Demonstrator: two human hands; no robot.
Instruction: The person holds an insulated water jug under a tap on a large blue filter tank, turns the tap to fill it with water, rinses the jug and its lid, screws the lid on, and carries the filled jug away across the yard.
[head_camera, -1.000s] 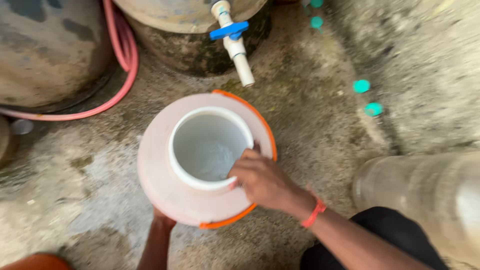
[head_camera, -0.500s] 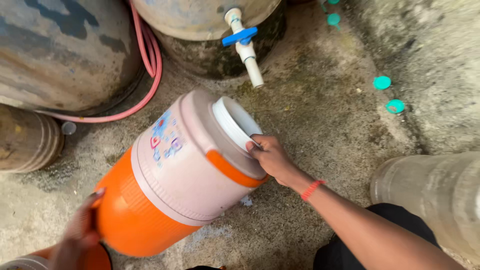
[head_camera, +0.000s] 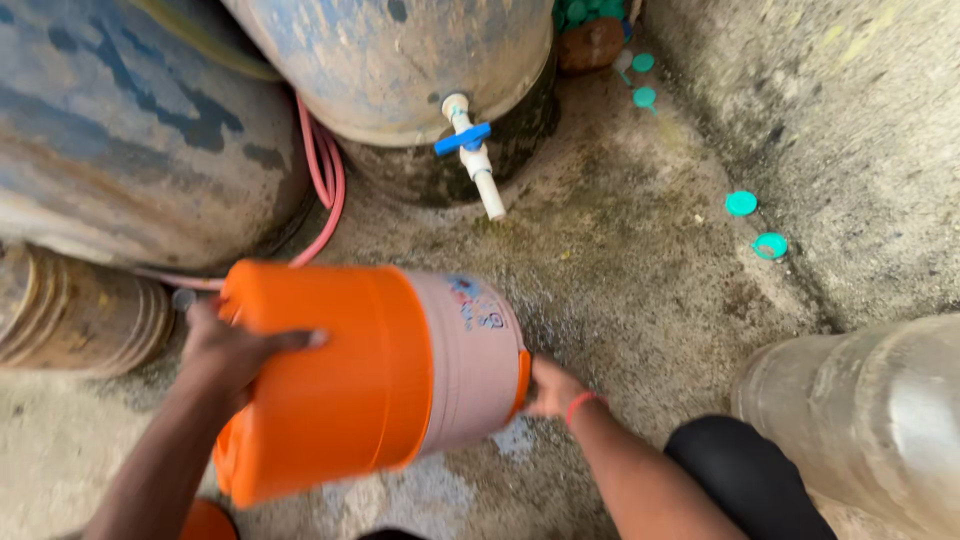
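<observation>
The orange and pink water cooler (head_camera: 370, 375) lies tipped on its side above the wet concrete floor (head_camera: 620, 290), its mouth turned away; contents cannot be seen. The left hand (head_camera: 235, 350) grips the orange base with fingers spread over it. The right hand (head_camera: 553, 388) holds the mouth end; its fingers are mostly hidden. Two large blue tanks (head_camera: 400, 60) stand behind, one fitted with a white tap (head_camera: 472, 150). One clear bottle (head_camera: 860, 420) is cut off at right. Two teal caps (head_camera: 755, 225) lie nearby.
</observation>
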